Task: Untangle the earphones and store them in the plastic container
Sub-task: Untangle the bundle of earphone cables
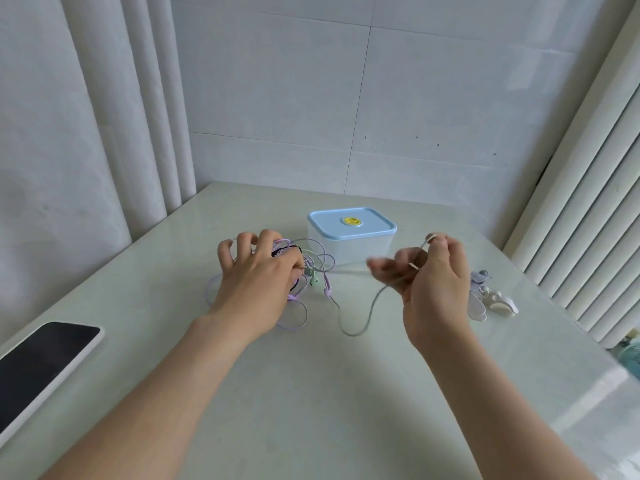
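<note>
The table (311, 393) is a pale, glossy surface that fills the lower part of the view and meets a tiled wall at its far edge.

A phone (41, 368) with a dark screen and a white border lies face up at the near left edge of the table.

The plastic container (351, 237) stands at the far centre of the table. It is clear-walled, and its light blue lid, with a yellow round mark in the middle, is on.

The left hand (258, 275) lies palm down over the tangle of earphones (311, 271), left of the container and nearer than it. Its fingers are spread and curled over the bundle, pressing on it. Purple, green and dark cords loop out from under the hand to the right and toward the near side, and a green earbud and a purple earbud hang at the right of the tangle.

The right hand (429, 282) is raised off the table, right of the container. Thumb and forefinger are pinched on a pale cord (356, 329); the other fingers are loosely extended and blurred. From the pinch the cord sags to the table in a loop between the two hands and runs back to the tangle.

Small white and lilac pieces (491, 299) lie on the table just right of the right hand; what they are cannot be told.
</note>
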The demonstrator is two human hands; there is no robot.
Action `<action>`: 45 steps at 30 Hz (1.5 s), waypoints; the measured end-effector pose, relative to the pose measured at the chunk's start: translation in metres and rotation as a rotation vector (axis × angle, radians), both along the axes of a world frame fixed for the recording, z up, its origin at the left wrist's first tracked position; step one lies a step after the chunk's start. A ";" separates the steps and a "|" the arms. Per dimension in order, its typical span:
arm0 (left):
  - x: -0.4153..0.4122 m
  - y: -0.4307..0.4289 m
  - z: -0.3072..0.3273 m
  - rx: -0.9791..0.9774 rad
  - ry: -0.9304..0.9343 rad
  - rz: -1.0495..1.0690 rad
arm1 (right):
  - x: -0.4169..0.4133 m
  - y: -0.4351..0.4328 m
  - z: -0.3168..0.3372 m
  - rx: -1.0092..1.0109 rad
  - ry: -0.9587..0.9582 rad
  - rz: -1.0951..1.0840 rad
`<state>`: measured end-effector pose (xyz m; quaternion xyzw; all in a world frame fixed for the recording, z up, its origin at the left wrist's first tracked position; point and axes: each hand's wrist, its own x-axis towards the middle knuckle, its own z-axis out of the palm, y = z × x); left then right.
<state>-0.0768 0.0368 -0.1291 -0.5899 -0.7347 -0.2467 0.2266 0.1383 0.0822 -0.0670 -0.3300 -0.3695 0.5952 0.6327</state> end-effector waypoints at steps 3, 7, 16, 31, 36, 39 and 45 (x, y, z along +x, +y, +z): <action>0.003 0.001 0.000 0.010 -0.012 -0.013 | 0.001 0.006 -0.009 0.055 -0.321 -0.019; 0.006 0.001 0.002 0.042 -0.036 -0.072 | -0.003 0.001 -0.020 0.299 -0.849 0.159; 0.008 -0.005 0.011 -0.051 -0.157 -0.176 | -0.013 0.005 -0.031 0.572 -0.917 0.054; 0.008 -0.015 0.028 -0.163 -0.347 -0.071 | 0.006 0.011 -0.028 0.279 -1.753 -0.162; 0.003 -0.008 0.028 -0.069 -0.532 -0.105 | 0.001 0.012 -0.034 0.701 -1.339 -0.221; 0.000 -0.007 0.029 -0.101 -0.550 -0.097 | -0.004 0.012 -0.037 0.854 -1.218 -0.099; 0.004 -0.009 0.033 -0.101 -0.575 -0.165 | -0.011 0.012 -0.051 0.883 -1.307 0.207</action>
